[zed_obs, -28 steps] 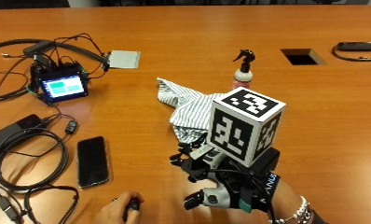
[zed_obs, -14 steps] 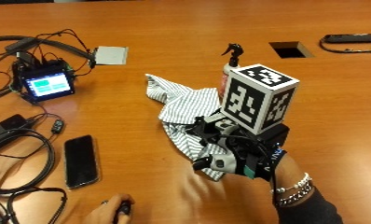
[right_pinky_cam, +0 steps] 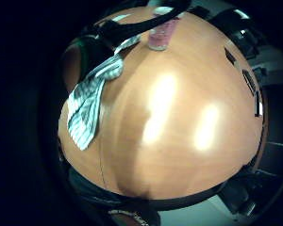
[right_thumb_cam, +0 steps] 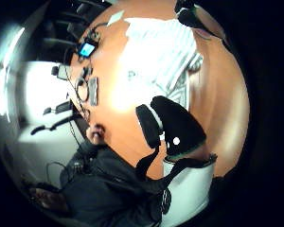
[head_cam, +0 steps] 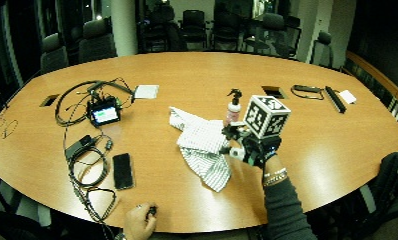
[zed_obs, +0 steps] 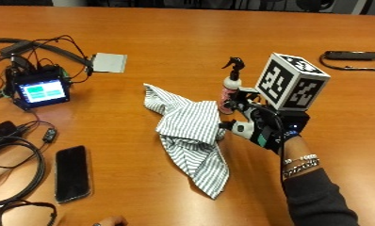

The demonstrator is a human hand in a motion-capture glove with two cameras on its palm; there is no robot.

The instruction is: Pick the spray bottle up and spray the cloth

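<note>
In the outside view a pink spray bottle [zed_obs: 230, 88] with a black trigger head stands upright on the wooden table [zed_obs: 175, 37]. A grey-striped cloth [zed_obs: 191, 136] lies crumpled just beside it, towards the person. My gloved right hand [zed_obs: 256, 125] hovers at the cloth's edge, right next to the bottle's lower half, fingers spread and relaxed, gripping nothing. The little finger side palm view shows the bottle [right_pinky_cam: 159, 35] a short way off, beyond the cloth [right_pinky_cam: 87, 106]. In the thumb side palm view the cloth [right_thumb_cam: 156, 52] spreads under the thumb [right_thumb_cam: 177, 125].
A black phone [zed_obs: 71, 173] lies near the table's front left. A small lit screen [zed_obs: 42, 90] with tangled cables [zed_obs: 12, 160] and a white pad [zed_obs: 109, 62] sit at the left. A black strap-like item [zed_obs: 354, 60] lies far right. A bare hand [zed_obs: 109, 220] rests at the front edge.
My hand has travelled forward from the table's near edge, over the cloth, up to the bottle. The outside camera has shifted as well.
</note>
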